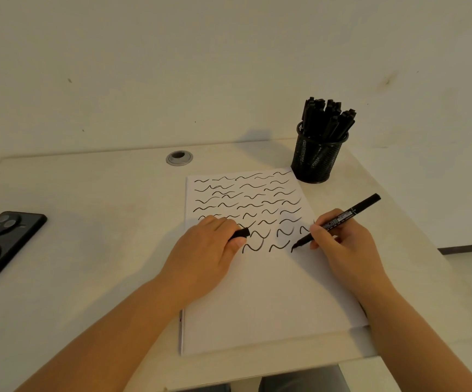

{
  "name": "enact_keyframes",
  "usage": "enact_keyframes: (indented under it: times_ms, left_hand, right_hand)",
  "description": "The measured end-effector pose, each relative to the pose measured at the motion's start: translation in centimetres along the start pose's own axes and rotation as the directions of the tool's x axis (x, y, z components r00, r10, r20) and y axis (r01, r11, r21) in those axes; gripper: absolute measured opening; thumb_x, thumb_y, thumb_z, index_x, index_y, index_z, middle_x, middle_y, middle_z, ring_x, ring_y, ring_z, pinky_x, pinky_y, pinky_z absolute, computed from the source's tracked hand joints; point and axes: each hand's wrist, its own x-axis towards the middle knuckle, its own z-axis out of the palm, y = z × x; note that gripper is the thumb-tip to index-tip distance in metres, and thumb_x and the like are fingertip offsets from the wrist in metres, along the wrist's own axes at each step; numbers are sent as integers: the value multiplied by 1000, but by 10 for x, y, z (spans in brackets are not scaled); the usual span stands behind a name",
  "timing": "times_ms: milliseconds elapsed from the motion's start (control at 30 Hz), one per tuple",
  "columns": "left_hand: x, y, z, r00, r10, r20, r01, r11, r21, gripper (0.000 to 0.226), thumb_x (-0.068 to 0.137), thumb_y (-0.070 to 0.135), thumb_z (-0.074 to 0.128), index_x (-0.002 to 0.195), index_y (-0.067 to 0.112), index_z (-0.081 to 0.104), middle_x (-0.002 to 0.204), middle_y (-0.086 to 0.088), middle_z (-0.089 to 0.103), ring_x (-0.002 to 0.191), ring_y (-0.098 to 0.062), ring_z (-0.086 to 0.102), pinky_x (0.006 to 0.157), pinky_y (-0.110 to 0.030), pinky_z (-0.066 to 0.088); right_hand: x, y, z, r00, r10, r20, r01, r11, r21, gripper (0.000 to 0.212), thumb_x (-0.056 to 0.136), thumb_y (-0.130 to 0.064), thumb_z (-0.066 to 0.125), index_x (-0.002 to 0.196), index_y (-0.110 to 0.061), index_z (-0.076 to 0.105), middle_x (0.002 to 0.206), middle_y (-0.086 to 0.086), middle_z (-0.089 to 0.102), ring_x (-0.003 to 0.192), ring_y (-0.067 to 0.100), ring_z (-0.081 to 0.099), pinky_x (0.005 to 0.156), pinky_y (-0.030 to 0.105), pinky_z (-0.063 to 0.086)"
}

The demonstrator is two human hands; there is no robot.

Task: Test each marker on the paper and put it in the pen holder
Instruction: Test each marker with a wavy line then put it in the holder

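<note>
View from above my two hands at a pale desk (93,199). My right hand (345,247) grips a black marker (339,220) in a writing hold, thumb and fingers curled round the lower barrel; the barrel slants up and to the right, its rear end well above the knuckles, and the tip touches the paper (257,292) at the start of a short fresh stroke, just right of the lowest row of marks. My left hand (209,250) rests palm down on the paper, its fingers curled round a short black piece, apparently the marker's cap (241,233), whose end pokes out toward the right past my fingertips. The paper is a white sheet lying on a slightly larger flat backing whose edge shows along the left side; its upper half bears rows of black wavy test strokes (246,199), and its lower half is unmarked. The pen holder (315,158), a black mesh cup, stands on the desk just beyond the paper's upper right corner and is packed with upright black markers (328,117). A dark phone (0,244) lies camera side up near the left edge of the desk. A round grey cable grommet (179,158) is set into the desk near the wall (172,66).
</note>
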Motion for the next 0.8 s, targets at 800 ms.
enact_keyframes:
  times_ms: [800]
  left_hand:
    - [-1, 1, -1, 998, -8, -57, 2, 994, -106, 43, 91, 54, 27, 101, 24, 57, 85, 15, 58, 79, -6, 50, 66, -26, 43]
  right_hand:
    - [-4, -38, 6, 983, 13, -184, 53, 935, 351, 16, 89, -14, 55, 74, -20, 57, 53, -4, 60, 49, 5, 51, 49, 14, 42]
